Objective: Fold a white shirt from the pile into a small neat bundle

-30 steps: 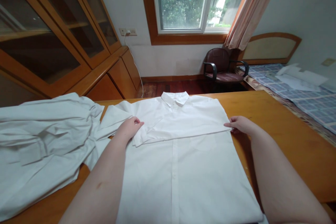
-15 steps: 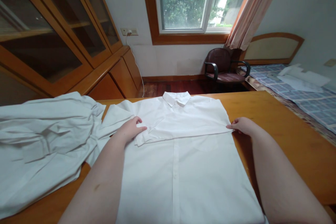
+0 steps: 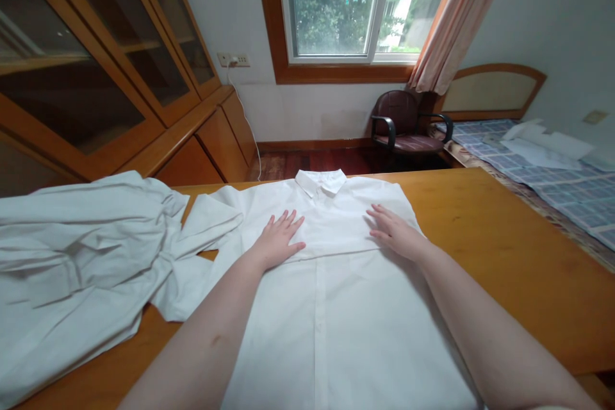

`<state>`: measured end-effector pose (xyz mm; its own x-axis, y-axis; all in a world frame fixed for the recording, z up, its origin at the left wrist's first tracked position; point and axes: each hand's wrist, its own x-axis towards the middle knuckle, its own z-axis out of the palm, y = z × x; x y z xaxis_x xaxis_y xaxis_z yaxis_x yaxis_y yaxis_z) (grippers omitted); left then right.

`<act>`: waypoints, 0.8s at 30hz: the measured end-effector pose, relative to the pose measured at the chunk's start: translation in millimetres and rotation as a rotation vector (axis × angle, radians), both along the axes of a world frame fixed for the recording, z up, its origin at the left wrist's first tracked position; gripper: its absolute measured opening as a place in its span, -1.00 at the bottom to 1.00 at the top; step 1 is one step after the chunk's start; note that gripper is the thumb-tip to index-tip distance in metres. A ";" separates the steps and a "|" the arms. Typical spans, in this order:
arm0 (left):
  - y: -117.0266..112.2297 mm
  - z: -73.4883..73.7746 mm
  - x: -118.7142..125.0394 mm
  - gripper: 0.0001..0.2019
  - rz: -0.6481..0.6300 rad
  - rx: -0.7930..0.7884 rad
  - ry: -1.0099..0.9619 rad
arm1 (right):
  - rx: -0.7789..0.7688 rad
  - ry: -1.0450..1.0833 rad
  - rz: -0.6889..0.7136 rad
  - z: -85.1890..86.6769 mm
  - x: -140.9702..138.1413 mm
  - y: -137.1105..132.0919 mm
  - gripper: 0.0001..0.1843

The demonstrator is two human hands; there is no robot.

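- Far L of collar: crumpled wht cloth heap on the tbl, its R side running up against the shirt; can't tell where one ends & the other starts.
- Beyond heap, back-L of collar: wooden cabinet w/ glass doors.
- Wall outlet back-L of collar too, wht cord hanging from it.
- L hand, front-L of collar: palm down, fingers spread, thumb out to the side near the crosswise cloth edge. Shirt's right under those fingers, flat; nothing pinched.
- Dead centre, collar of the wht shirt; shirt lies on the tbl, spreading toward the person from collar. Upper layer's edge crosses below collar, btwn the hands; button strip runs down from there.
- Window straight back of collar, trees outside.
- R hand, front-R of collar: fingers slightly apart, pointing in, nothing pinched. Shirt's directly below them; touching or just above, can't tell.
- Chair & pink curtain back-R of collar.
- Wooden tbl stretches bare-topped R of collar.
- Far R of collar: bed, checked cover, wht sheets on it.
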<state>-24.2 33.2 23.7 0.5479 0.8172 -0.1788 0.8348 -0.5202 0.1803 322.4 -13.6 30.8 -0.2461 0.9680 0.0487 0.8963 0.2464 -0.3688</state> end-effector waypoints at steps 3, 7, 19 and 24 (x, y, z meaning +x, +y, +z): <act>1.7 -0.6 -2.0 -0.29 -0.008 0.005 -0.001 | -0.105 -0.138 0.003 -16.2 -2.6 7.1 -0.31; 1.0 -0.8 -2.7 -0.27 -0.009 0.006 -0.009 | -0.113 -0.288 -0.211 -23.4 13.3 18.7 -0.25; -0.5 -2.4 -2.1 -0.28 -0.011 0.000 -0.011 | -0.158 -0.251 -0.453 -4.1 23.7 41.7 -0.30; -2.2 2.6 -0.2 -0.28 -0.001 -0.015 -0.019 | -0.197 -0.147 -0.555 19.5 50.6 69.9 -0.49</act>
